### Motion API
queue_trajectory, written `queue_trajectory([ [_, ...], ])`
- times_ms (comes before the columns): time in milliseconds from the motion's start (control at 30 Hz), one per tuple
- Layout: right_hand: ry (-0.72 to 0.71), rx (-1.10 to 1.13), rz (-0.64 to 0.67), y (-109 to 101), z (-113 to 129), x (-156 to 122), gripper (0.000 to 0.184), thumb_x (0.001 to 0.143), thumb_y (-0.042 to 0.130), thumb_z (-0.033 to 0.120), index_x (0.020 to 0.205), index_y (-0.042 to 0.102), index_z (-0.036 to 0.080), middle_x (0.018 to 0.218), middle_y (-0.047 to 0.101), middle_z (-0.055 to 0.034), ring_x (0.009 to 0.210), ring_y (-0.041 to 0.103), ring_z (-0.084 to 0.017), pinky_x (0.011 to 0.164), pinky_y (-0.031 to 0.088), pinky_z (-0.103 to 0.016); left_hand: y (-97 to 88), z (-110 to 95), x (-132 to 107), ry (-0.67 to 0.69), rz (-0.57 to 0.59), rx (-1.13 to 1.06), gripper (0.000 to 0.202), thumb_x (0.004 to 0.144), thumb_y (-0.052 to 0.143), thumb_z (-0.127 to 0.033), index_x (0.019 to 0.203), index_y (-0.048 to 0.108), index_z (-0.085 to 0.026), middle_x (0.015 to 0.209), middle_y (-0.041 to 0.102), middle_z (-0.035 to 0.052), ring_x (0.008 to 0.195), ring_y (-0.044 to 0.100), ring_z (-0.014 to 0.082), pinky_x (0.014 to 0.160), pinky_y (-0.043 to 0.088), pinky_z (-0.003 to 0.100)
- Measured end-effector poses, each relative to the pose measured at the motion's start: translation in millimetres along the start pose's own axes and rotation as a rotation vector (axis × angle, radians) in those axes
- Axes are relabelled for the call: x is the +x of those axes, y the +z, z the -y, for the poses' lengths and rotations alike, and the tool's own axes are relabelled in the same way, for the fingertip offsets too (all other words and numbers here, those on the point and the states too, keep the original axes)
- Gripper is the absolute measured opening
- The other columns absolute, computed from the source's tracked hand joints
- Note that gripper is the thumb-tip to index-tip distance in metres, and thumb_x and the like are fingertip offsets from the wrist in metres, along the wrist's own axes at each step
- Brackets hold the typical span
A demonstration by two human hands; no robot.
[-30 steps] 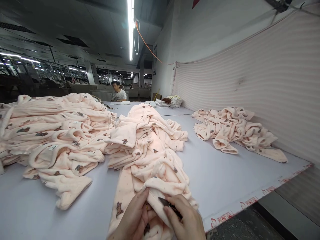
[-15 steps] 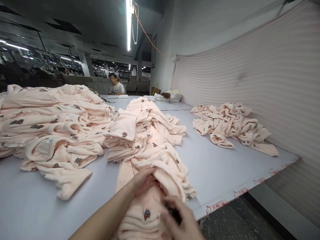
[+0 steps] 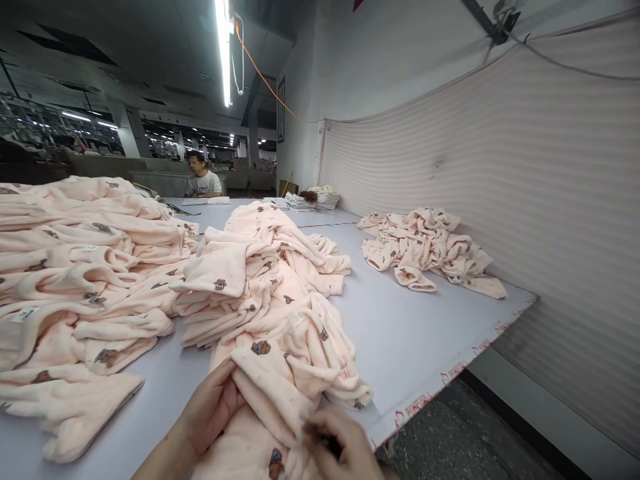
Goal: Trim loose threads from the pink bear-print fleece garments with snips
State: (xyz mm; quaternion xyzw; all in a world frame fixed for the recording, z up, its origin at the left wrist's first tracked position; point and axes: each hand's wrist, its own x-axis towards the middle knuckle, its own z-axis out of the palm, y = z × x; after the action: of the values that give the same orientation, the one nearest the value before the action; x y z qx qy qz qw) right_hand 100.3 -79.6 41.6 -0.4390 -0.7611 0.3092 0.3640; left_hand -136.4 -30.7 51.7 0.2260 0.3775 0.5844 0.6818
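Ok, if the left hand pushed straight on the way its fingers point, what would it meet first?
The left hand would likely press first into the folded pale-pink fabric at its fingertips; how deep the folds beyond lie is unclear.

My right fingers [image 3: 320,419] blur around a dark object [image 3: 329,442] I can't identify; the left edge crops the garment pile [image 3: 75,257], its label [image 3: 23,315] too small to read.

**Broad lane right of the central pile [image 3: 295,287]**

From my remote seat, bare tabletop [image 3: 395,347] offers me a wide pass right of the central pile, up to a smaller heap [image 3: 425,250] and the striped curtain [image 3: 480,147] beyond it. Left of the pile, a bulky stack [image 3: 75,267] crowds in, leaving only a narrow wedge.
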Motion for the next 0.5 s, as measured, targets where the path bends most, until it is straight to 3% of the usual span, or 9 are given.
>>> queue_trajectory([
  [67, 0.039, -0.068, -0.161, -14.1, -12.5, -0.1, 0.025, 0.083, 0.050, 0.020, 0.100, 0.068, 0.023, 0.094, 0.072, -0.0042, 0.088, 0.066, -0.019, 0.076, 0.050, -0.026, 5.7, -1.3, -0.7, 0.015, 0.027, -0.029, 0.042, 0.091, 0.051, -0.018, 0.132, 0.047, -0.018, 0.117, 0.069, 0.0100, 0.113, 0.061, 0.0256, 0.093, 0.053, 0.043],
  [167, 0.123, -0.170, -0.250, -23.3, -30.8, 7.8, 0.034, 0.079, 0.054, 0.018, 0.111, 0.065, 0.025, 0.105, 0.070, -0.0040, 0.096, 0.065, -0.022, 0.079, 0.049, -0.029, 29.4, -6.8, 10.9, 0.076, 0.109, -0.102, 0.035, 0.092, 0.045, -0.015, 0.126, 0.053, -0.017, 0.113, 0.071, 0.0098, 0.111, 0.062, 0.0252, 0.092, 0.054, 0.044],
  [333, 0.221, -0.163, -0.439, -49.1, -62.0, 28.2, 0.026, 0.084, 0.049, 0.035, 0.093, 0.066, 0.019, 0.085, 0.070, -0.0060, 0.078, 0.064, -0.022, 0.069, 0.046, -0.029, 65.8, -24.4, 63.8, 0.287, 0.071, -0.119, 0.031, 0.090, 0.042, -0.017, 0.117, 0.059, -0.016, 0.111, 0.071, 0.0065, 0.114, 0.059, 0.0181, 0.096, 0.050, 0.032],
  [500, 0.318, -0.073, -0.616, -89.3, -77.4, 41.0, 0.032, 0.081, 0.050, 0.047, 0.086, 0.062, 0.018, 0.063, 0.059, 0.0002, 0.057, 0.050, -0.017, 0.055, 0.041, -0.025, 62.2, -14.0, 89.4, 0.432, 0.081, 0.128, 0.029, 0.087, 0.051, -0.035, 0.108, 0.062, -0.018, 0.114, 0.068, 0.0081, 0.114, 0.057, 0.0229, 0.096, 0.048, 0.037],
])
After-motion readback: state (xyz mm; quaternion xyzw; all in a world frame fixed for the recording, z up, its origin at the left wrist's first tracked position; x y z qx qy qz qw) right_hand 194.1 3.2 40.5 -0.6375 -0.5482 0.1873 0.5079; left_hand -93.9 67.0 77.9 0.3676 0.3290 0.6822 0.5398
